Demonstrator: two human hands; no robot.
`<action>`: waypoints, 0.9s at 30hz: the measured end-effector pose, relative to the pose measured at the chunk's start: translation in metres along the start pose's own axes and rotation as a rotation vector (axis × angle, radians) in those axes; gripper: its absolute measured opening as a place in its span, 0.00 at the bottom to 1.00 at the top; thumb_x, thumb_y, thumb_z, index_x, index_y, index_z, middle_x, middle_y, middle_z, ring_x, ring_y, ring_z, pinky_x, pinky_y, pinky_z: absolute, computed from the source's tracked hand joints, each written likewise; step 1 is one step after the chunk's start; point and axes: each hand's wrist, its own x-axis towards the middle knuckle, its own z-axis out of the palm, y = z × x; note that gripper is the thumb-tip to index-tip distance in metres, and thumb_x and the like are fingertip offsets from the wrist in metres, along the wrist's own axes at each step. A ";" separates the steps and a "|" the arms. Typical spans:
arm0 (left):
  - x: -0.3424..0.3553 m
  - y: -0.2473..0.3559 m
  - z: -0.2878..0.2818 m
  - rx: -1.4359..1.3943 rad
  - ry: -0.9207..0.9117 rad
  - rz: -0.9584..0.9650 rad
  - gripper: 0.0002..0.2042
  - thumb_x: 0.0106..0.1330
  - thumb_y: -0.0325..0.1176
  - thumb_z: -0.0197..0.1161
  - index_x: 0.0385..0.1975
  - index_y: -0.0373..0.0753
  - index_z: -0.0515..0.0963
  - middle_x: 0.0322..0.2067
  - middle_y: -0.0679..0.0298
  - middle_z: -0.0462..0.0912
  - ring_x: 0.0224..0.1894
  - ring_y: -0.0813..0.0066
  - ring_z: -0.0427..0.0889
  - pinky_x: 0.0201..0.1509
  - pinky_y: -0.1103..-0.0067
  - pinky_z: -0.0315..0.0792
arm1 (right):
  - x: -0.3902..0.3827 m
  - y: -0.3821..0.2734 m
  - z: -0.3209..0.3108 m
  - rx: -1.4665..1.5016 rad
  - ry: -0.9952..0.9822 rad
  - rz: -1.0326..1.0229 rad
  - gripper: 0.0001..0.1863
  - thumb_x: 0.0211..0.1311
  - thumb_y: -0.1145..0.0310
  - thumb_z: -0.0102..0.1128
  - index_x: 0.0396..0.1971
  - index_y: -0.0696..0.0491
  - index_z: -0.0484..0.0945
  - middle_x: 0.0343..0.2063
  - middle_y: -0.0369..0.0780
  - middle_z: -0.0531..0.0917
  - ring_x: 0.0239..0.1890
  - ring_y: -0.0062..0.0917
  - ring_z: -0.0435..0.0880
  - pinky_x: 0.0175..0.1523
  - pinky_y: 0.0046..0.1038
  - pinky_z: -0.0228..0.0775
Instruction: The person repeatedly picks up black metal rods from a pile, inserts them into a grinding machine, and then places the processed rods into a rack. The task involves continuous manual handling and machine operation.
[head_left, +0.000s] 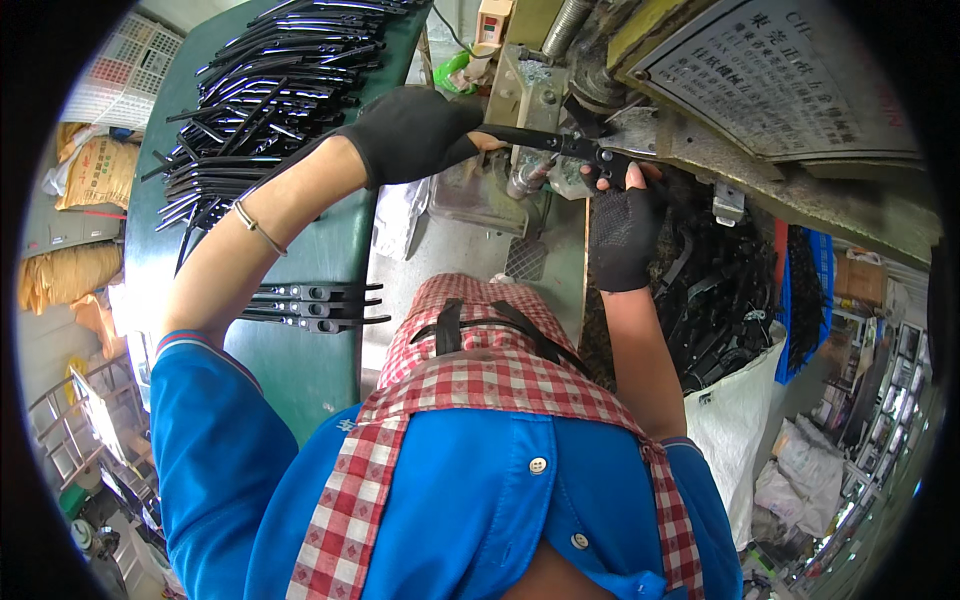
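A long black metal arm (540, 138) with a riveted joint spans both hands at a press machine (535, 90). My left hand (420, 135), in a black glove, grips its left end, with a bare finger showing. My right hand (625, 225), in a black fingerless glove, has its fingertips wrapped round the jointed right end, beside the machine's metal tooling. Many black arms (275, 80) are piled on the green table (160, 270) at left; several more with joints (310, 305) lie lower on it.
A white sack (735, 430) of black parts (705, 290) stands at my right, beside a blue crate (810, 310). The machine's heavy body (760, 80) overhangs the upper right. Sacks (95, 175) and a white plastic crate (125, 80) sit beyond the table at left.
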 end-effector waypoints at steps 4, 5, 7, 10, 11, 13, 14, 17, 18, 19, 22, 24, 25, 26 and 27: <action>0.003 0.000 -0.004 0.034 -0.112 -0.045 0.20 0.66 0.53 0.51 0.32 0.40 0.77 0.20 0.50 0.78 0.27 0.47 0.79 0.33 0.59 0.70 | -0.006 0.009 -0.002 0.005 0.056 -0.010 0.04 0.67 0.72 0.49 0.39 0.55 0.70 0.30 0.41 0.76 0.30 0.28 0.74 0.49 0.42 0.72; 0.003 -0.001 -0.004 0.039 -0.125 -0.042 0.20 0.66 0.53 0.51 0.32 0.40 0.77 0.20 0.50 0.78 0.27 0.47 0.79 0.33 0.59 0.70 | -0.007 0.009 -0.002 0.020 0.053 -0.016 0.04 0.67 0.72 0.50 0.39 0.55 0.71 0.30 0.41 0.76 0.30 0.28 0.74 0.49 0.42 0.72; 0.005 -0.006 -0.004 0.016 -0.133 -0.019 0.21 0.67 0.53 0.50 0.32 0.40 0.77 0.20 0.50 0.78 0.28 0.47 0.79 0.33 0.59 0.70 | -0.008 0.010 -0.001 0.054 0.049 -0.023 0.04 0.67 0.72 0.50 0.38 0.56 0.71 0.30 0.41 0.76 0.29 0.28 0.74 0.49 0.42 0.72; 0.012 -0.012 -0.010 -0.106 -0.205 0.008 0.22 0.67 0.55 0.49 0.32 0.39 0.77 0.20 0.50 0.78 0.28 0.48 0.79 0.34 0.60 0.71 | -0.003 0.006 0.001 0.076 0.083 0.069 0.05 0.67 0.72 0.51 0.36 0.57 0.73 0.30 0.40 0.77 0.27 0.27 0.73 0.49 0.40 0.72; 0.013 -0.012 -0.011 -0.161 -0.239 0.015 0.23 0.67 0.55 0.49 0.32 0.39 0.77 0.20 0.50 0.78 0.29 0.48 0.79 0.34 0.60 0.71 | -0.002 0.008 -0.002 0.112 0.096 0.115 0.05 0.67 0.71 0.51 0.35 0.57 0.73 0.30 0.40 0.77 0.27 0.26 0.73 0.49 0.39 0.72; 0.010 -0.008 -0.006 -0.059 -0.190 -0.014 0.23 0.67 0.55 0.48 0.32 0.38 0.77 0.23 0.50 0.79 0.30 0.48 0.80 0.36 0.60 0.72 | -0.002 0.012 -0.008 0.181 0.107 0.200 0.07 0.67 0.70 0.51 0.34 0.58 0.74 0.30 0.39 0.77 0.26 0.26 0.73 0.49 0.38 0.72; 0.009 -0.007 0.003 -0.006 -0.176 -0.036 0.23 0.67 0.55 0.48 0.31 0.38 0.77 0.24 0.50 0.80 0.30 0.48 0.80 0.37 0.60 0.72 | -0.006 0.017 -0.007 0.117 0.198 0.163 0.09 0.68 0.69 0.50 0.35 0.59 0.74 0.29 0.39 0.77 0.25 0.26 0.72 0.50 0.37 0.73; 0.008 -0.013 0.016 0.038 -0.168 -0.049 0.23 0.68 0.54 0.47 0.32 0.39 0.77 0.27 0.51 0.81 0.32 0.49 0.80 0.38 0.60 0.72 | 0.001 0.026 -0.014 0.066 0.152 0.119 0.09 0.68 0.68 0.50 0.36 0.59 0.74 0.29 0.39 0.78 0.26 0.26 0.73 0.49 0.37 0.73; 0.011 -0.017 0.020 0.026 -0.155 -0.015 0.22 0.68 0.54 0.47 0.32 0.39 0.77 0.27 0.51 0.81 0.32 0.49 0.80 0.39 0.60 0.72 | 0.005 0.029 -0.028 0.134 0.065 0.162 0.10 0.68 0.68 0.50 0.37 0.59 0.74 0.30 0.39 0.78 0.28 0.26 0.74 0.48 0.36 0.73; 0.013 -0.018 0.020 0.015 -0.139 0.018 0.22 0.68 0.54 0.46 0.33 0.40 0.77 0.27 0.51 0.81 0.33 0.49 0.81 0.39 0.60 0.72 | 0.007 0.034 -0.040 0.144 0.064 0.212 0.10 0.67 0.67 0.50 0.37 0.59 0.74 0.30 0.39 0.78 0.29 0.26 0.74 0.48 0.36 0.73; 0.016 -0.019 0.022 0.043 -0.195 0.011 0.21 0.68 0.53 0.46 0.34 0.41 0.77 0.28 0.51 0.82 0.35 0.49 0.81 0.42 0.60 0.72 | 0.006 0.037 -0.033 0.108 0.127 0.272 0.10 0.67 0.67 0.50 0.39 0.58 0.74 0.29 0.38 0.78 0.29 0.26 0.74 0.48 0.34 0.73; 0.019 -0.021 0.022 0.066 -0.218 0.021 0.21 0.69 0.52 0.46 0.36 0.41 0.77 0.29 0.51 0.82 0.35 0.49 0.81 0.42 0.60 0.72 | 0.007 0.040 -0.039 0.113 0.068 0.266 0.10 0.67 0.68 0.49 0.40 0.58 0.74 0.29 0.38 0.78 0.29 0.25 0.74 0.48 0.34 0.72; 0.022 -0.023 0.019 0.089 -0.220 0.036 0.21 0.69 0.52 0.46 0.36 0.41 0.77 0.29 0.51 0.82 0.35 0.49 0.81 0.42 0.61 0.72 | 0.006 0.041 -0.045 0.114 0.045 0.265 0.10 0.66 0.68 0.49 0.41 0.58 0.74 0.29 0.38 0.78 0.29 0.25 0.74 0.48 0.34 0.72; 0.026 -0.025 0.017 0.113 -0.222 0.050 0.20 0.69 0.52 0.46 0.37 0.41 0.77 0.30 0.51 0.82 0.35 0.49 0.81 0.42 0.61 0.73 | 0.009 0.041 -0.052 0.178 -0.023 0.307 0.11 0.66 0.68 0.50 0.41 0.59 0.74 0.29 0.38 0.78 0.28 0.25 0.74 0.48 0.34 0.72; 0.030 -0.028 0.015 0.149 -0.238 0.091 0.19 0.69 0.51 0.46 0.39 0.42 0.77 0.30 0.51 0.81 0.36 0.49 0.80 0.42 0.61 0.73 | 0.016 0.036 -0.058 0.239 -0.097 0.344 0.11 0.66 0.69 0.50 0.42 0.59 0.74 0.29 0.38 0.78 0.28 0.25 0.74 0.48 0.34 0.72</action>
